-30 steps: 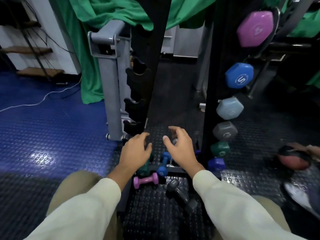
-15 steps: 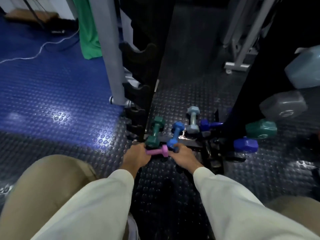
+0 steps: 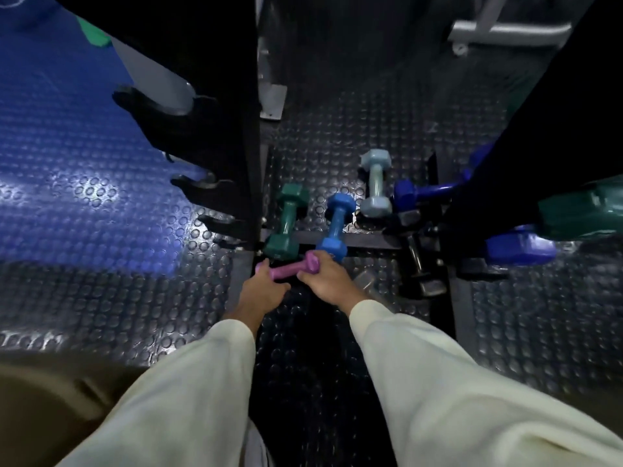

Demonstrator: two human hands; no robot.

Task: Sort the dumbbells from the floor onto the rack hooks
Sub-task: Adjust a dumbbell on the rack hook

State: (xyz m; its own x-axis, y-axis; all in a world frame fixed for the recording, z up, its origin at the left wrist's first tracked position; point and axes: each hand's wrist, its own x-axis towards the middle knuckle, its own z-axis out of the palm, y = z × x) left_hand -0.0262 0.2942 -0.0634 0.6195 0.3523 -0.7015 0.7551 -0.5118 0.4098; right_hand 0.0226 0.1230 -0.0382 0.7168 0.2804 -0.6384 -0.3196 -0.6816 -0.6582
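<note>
Just below the middle of the frame, a small pink dumbbell [image 3: 289,268] lies across the studded black floor mat [image 3: 337,129], slightly tilted with its right end higher. The left hand [image 3: 261,291] closes around its left end, fingers curled over the head so only a sliver of pink shows beyond them. The right hand [image 3: 325,281] pinches the right head, fingertips wrapped over it, and the bare handle spans the gap between the two hands. Directly above, a green dumbbell [image 3: 286,222] and a blue dumbbell [image 3: 337,224] lie side by side, their near ends resting on the rack's base bar [image 3: 371,241]. A pale grey-blue dumbbell [image 3: 376,183] sits further up to the right. Black rack hooks [image 3: 188,129] jut out in the upper left.
</note>
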